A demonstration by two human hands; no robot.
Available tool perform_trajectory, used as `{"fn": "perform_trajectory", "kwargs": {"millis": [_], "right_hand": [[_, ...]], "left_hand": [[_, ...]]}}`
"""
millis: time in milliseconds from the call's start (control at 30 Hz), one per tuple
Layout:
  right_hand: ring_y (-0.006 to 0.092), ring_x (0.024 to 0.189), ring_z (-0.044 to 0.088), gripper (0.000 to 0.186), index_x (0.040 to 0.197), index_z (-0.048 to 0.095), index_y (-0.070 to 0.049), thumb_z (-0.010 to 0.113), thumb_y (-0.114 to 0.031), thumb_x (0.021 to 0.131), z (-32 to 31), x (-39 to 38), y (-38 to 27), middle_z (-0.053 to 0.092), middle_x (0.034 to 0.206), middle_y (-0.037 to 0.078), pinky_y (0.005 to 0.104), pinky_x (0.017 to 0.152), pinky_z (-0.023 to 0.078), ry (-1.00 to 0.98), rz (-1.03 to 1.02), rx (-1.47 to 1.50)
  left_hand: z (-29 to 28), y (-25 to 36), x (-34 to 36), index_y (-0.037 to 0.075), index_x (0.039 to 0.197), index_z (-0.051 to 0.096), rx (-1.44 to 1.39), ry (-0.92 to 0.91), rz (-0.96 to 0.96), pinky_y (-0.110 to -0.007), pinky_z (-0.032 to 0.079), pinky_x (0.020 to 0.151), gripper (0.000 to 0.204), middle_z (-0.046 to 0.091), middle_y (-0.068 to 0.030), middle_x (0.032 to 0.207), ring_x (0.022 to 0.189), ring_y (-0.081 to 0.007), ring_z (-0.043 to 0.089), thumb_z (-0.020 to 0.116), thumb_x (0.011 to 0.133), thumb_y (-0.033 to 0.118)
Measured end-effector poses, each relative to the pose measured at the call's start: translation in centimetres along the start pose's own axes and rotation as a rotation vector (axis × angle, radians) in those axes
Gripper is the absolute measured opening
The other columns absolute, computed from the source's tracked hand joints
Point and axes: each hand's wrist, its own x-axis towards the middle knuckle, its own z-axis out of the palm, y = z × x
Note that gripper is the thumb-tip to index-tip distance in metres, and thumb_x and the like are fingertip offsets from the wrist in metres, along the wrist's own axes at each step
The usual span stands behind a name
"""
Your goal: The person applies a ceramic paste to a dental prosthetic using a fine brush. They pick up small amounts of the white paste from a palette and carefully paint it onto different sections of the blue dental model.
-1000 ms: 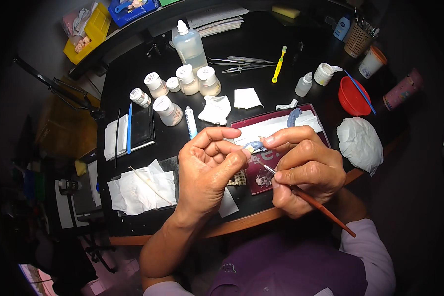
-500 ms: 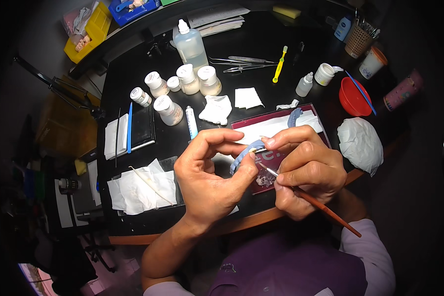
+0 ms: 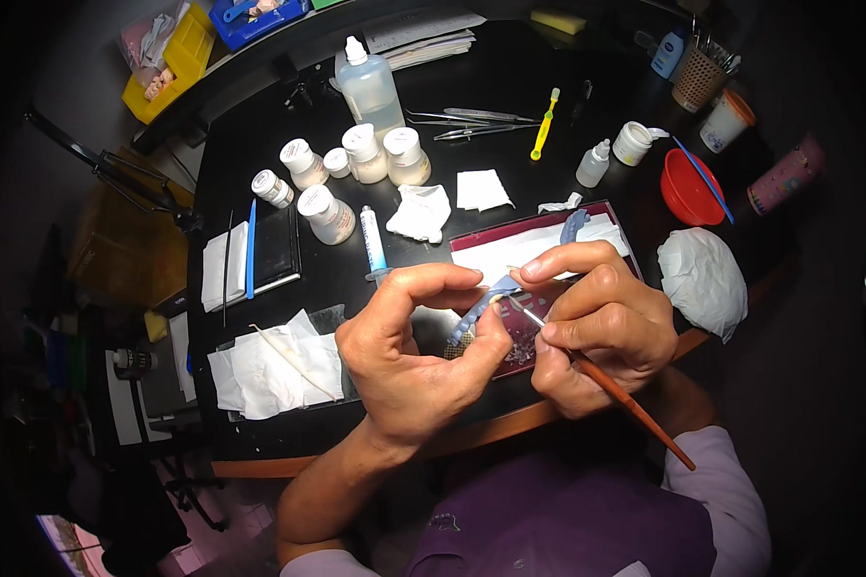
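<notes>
Surface (image 3: pixel 635 197): wooden front edge (image 3: pixel 255 467) crosses beneath the forearms; bare surface shows between red tray (image 3: pixel 510 230) and white bundle (image 3: pixel 702 284).

Hands: raised over the tray's near part. Left hand (image 3: pixel 414 351) pinches a blue mould (image 3: pixel 469 325) between thumb and fingers, slightly lower than half a second ago. Right hand (image 3: pixel 606 337) grips a brush (image 3: pixel 630 406), handle projecting past the front edge.

Change: brush tip nearer the pale tooth (image 3: pixel 496 299) on the mould, seemingly within working reach; contact unclear.

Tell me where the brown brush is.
In the head view, the brush is right of centre, in the right hand, its tip near the blue piece.
</notes>
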Motion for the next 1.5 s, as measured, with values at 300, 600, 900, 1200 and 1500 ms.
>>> {"fn": "perform_trajectory", "kwargs": {"millis": [300,600,900,1200,1500], "right_hand": [[0.0333,0.099,0.074,0.025,0.081,0.062,-0.003,0.073,0.012,0.063,0.10,0.00,-0.10,0.062,0.078,0.007,0.0384,0.078,0.061,-0.005,0.001,-0.020],[0.0333,0.098,0.074,0.025,0.081,0.062,-0.003,0.072,0.012,0.064,-0.05,0.15,-0.35,0.062,0.078,0.007,0.0392,0.079,0.061,-0.016,0.016,-0.012],[0.0341,0.099,0.073,0.023,0.082,0.064,-0.002,0.072,0.012,0.066,0.03,-0.17,-0.01,0.063,0.080,0.008,0.0402,0.081,0.063,0.019,-0.003,0.019],[0.0330,0.099,0.073,0.023,0.083,0.065,-0.001,0.073,0.012,0.066,0.13,0.15,-0.09,0.063,0.080,0.009,0.0397,0.080,0.064,0.000,0.007,-0.006],[0.0348,0.103,0.072,0.022,0.086,0.065,-0.003,0.072,0.008,0.069,-0.16,-0.06,-0.02,0.063,0.081,0.008,0.0424,0.084,0.062,-0.043,0.001,-0.027]], "left_hand": [[-0.01,0.13,-0.05,-0.003,0.107,0.067,0.004,0.004,-0.016,-0.024,0.056,0.082,0.036,0.070,-0.0097,0.101,0.091,-0.0132,0.070,0.084,0.075,-0.005],[0.02,0.10,-0.03,-0.003,0.107,0.067,-0.002,0.005,-0.004,-0.024,0.056,0.081,0.035,0.069,-0.0102,0.102,0.089,-0.0136,0.070,0.083,0.076,-0.006],[-0.18,0.50,0.72,-0.008,0.113,0.061,-0.462,-0.033,-0.401,-0.023,0.058,0.075,0.033,0.075,-0.0154,0.090,0.084,-0.0129,0.072,0.076,0.084,-0.008],[-0.09,0.52,0.50,-0.007,0.111,0.063,-0.295,-0.007,-0.278,-0.024,0.057,0.079,0.034,0.074,-0.0126,0.090,0.088,-0.0143,0.074,0.080,0.082,-0.007],[0.07,0.42,0.46,-0.006,0.110,0.063,-0.282,0.004,-0.271,-0.024,0.055,0.082,0.034,0.073,-0.0114,0.090,0.089,-0.0138,0.074,0.081,0.081,-0.007]]}}
